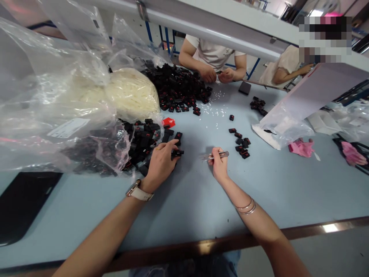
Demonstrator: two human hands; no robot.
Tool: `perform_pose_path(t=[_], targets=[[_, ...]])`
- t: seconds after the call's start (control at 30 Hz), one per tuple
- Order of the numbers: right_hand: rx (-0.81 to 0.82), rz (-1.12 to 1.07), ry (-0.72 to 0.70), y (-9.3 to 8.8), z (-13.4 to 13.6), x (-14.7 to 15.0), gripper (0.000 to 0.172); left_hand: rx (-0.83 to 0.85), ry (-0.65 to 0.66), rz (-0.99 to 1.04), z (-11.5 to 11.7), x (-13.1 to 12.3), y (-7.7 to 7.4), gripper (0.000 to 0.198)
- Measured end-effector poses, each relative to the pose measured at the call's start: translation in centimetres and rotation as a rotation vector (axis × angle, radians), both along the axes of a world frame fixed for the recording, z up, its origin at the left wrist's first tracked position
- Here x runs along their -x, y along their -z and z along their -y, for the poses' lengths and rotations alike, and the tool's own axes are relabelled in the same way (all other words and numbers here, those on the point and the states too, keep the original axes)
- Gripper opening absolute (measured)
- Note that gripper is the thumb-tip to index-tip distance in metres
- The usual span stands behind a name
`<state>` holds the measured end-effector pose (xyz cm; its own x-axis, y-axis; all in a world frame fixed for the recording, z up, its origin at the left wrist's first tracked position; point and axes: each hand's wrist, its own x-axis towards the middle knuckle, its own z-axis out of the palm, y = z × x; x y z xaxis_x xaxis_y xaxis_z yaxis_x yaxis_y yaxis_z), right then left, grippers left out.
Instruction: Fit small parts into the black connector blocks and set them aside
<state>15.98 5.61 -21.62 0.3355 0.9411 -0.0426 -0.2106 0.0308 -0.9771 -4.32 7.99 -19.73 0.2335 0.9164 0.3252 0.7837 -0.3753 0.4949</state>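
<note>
My left hand (162,161) is closed on a small black plastic part (178,153), at the right edge of a pile of similar black parts (142,140). Some of these parts carry red marks. In my right hand (219,164) is a pair of metal thread snips (223,154), its blades pointing left toward the other hand. The two hands are apart, with bare blue tabletop between them. To the right of the snips lies a small group of black parts (243,147).
Clear bags (52,77) and a bag of cream pieces (132,92) crowd the left. A larger black pile (178,86) lies behind. Across the table a person's hands (217,74) work near scattered white bits (215,105). Pink cloth (301,148) and a black tray (25,204) flank the sides.
</note>
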Motion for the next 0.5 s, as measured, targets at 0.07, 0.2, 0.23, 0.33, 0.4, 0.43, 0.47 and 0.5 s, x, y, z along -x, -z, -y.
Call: perform_pose_path(t=[0.07,0.2,0.23,0.33,0.4,0.43,0.47,0.5], targets=[[0.001,0.016,0.0,-0.1,0.0,0.0,0.041,-0.001,0.009,0.014,0.0,-0.1,0.1,0.049],[-0.002,0.022,-0.01,-0.2,0.0,0.1,0.041,-0.027,0.008,0.023,0.1,-0.1,0.1,0.045],[-0.002,0.014,-0.012,-0.2,0.0,0.1,0.041,-0.035,0.015,0.017,0.1,-0.1,0.0,0.041],[0.011,0.001,-0.008,-0.3,0.0,0.1,0.042,-0.039,0.056,-0.022,0.3,-0.2,-0.1,0.025],[0.018,0.01,-0.005,-0.4,0.0,0.1,0.043,-0.038,0.048,-0.069,0.5,-0.3,-0.3,0.023],[0.018,0.015,-0.006,-0.5,0.0,0.2,0.044,-0.045,0.028,-0.096,0.7,-0.4,-0.5,0.025],[0.017,0.017,-0.007,-0.6,0.0,0.2,0.044,-0.057,0.006,-0.126,0.9,-0.6,-0.6,0.028],[0.015,0.019,-0.009,-0.6,0.0,0.2,0.044,-0.075,-0.013,-0.15,1.2,-0.8,-0.7,0.031]])
